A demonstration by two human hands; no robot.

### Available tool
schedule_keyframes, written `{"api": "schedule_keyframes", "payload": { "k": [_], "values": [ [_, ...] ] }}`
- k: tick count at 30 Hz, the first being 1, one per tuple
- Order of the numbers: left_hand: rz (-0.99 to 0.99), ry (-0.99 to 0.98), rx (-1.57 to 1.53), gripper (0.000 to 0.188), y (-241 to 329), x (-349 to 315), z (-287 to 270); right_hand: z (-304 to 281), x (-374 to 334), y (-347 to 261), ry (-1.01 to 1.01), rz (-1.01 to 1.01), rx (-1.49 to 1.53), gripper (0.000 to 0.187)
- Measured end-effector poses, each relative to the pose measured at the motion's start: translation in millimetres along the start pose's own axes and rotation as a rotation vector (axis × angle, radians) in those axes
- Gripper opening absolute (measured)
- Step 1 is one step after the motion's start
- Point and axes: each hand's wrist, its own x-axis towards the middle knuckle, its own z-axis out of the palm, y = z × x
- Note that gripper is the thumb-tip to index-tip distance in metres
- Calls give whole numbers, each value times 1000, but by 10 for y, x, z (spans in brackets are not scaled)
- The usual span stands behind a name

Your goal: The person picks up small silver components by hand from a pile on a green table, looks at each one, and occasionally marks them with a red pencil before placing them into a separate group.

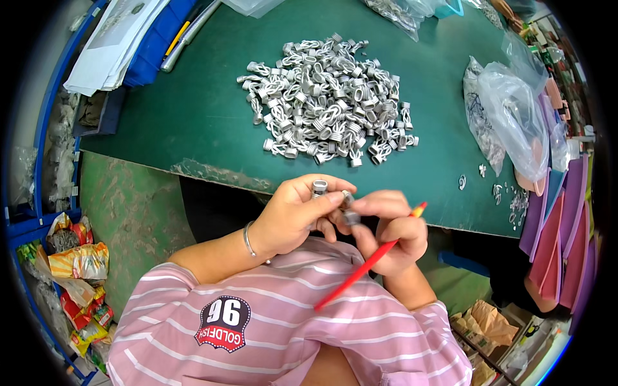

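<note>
Ribbed fitting (319, 187), clasped in curled left hand (285, 213), mouth uppermost, long axis near-upright; bent right hand (400, 237) pinches blurred fitting (351, 217).

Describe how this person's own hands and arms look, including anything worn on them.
The left hand and right hand are both ungloved. A slim, silver-coloured bangle circles the left wrist; none shows on the right. The short sleeves are pink with white stripes.

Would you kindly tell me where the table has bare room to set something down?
Bare green table shows between the blue tray and metal pieces, and between those pieces and the plastic bags. The middle and right edge are crowded.
</note>
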Motion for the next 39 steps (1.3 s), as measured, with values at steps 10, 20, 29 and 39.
{"api": "schedule_keyframes", "payload": {
  "k": [10,20,29,39],
  "values": [
    [-186,-282,806,26,-125,-192,-475,-175,221,427,21,169,-636,32],
    [-99,-27,1300,50,-387,-104,-734,-245,219,356,3,151,-706,30],
    [-11,-129,424,30,59,-105,-73,-266,59,105,327,628,520,22],
    [508,-33,445,22,27,4,98,-122,-131,166,120,412,397,31]
  ]
}}
